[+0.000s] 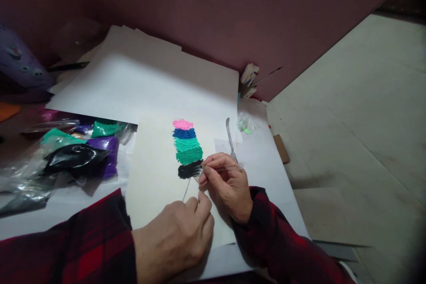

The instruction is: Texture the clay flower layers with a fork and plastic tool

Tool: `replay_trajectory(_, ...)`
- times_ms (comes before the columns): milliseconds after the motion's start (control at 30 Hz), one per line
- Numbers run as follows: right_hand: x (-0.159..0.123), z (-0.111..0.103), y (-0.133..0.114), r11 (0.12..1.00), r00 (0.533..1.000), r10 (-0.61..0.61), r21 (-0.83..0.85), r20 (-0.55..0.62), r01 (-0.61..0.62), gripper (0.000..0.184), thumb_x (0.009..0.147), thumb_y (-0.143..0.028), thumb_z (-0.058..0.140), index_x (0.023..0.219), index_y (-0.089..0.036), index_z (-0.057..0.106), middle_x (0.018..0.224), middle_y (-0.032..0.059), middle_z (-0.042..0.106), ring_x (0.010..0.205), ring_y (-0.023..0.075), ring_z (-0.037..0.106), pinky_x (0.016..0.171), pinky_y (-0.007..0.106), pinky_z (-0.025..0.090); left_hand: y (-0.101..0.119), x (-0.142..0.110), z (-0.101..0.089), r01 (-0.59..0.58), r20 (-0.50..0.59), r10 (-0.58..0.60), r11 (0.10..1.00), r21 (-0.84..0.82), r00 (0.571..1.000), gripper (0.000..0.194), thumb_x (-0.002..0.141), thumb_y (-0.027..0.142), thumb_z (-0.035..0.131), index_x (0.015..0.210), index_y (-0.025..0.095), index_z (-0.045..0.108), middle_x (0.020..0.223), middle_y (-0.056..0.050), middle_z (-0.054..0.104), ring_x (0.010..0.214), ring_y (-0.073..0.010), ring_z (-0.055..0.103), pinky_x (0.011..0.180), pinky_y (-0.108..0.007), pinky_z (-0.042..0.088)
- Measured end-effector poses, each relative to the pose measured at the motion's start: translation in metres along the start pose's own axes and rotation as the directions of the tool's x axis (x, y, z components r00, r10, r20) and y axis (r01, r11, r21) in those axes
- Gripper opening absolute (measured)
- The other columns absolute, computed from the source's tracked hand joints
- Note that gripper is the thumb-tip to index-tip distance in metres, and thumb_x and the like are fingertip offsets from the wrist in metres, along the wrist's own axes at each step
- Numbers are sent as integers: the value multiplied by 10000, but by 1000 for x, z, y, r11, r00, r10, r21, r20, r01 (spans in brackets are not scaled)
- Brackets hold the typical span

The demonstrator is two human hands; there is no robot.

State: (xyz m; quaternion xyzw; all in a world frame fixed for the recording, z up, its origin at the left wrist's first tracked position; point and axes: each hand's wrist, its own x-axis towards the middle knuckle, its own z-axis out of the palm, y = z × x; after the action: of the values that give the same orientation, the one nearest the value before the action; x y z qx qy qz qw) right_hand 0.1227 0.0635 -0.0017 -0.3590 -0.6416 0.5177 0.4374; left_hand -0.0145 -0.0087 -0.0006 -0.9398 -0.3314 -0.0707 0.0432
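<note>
A sheet of off-white paper (156, 204) lies before me with a column of textured, clay-like bands on it: pink (183, 124), blue (184, 134), turquoise (188, 143), green (189, 156) and black (189, 170). My right hand (229, 182) is closed on a clear plastic fork (234, 167), its tines at the right end of the black band. Below the band, my left hand (181, 230) is closed around a thin metal rod (186, 190), whose tip reaches the black band's lower edge. The rod's other end is hidden in the fingers.
Plastic bags of coloured material, including a black one (76, 157) and a purple one (108, 153), lie at left. Large white sheets (149, 71) are behind. A curved metal utensil (229, 135) and a small clear bag (248, 123) lie at right, near the table edge.
</note>
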Motion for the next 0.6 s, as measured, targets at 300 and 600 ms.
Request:
replay_trajectory(300,-3,0,-2,998,999,21,-61,-29,-23,79,857,-152,526,780,-158,542,927,24,532,587,66,602,517,227,562,1,-1,2,-4,-4,5,999,36,1000,234,841,54,317,964,93,512,1019,-204,588,607,-215,573,389,-314,472)
replay_trajectory(600,-3,0,-3,995,997,44,-86,-64,-50,86,845,-169,539,759,-156,541,916,25,541,565,59,602,504,208,556,0,1,-4,-23,16,23,999,36,1000,234,830,49,344,970,78,529,1052,-229,598,618,-221,591,392,-308,480)
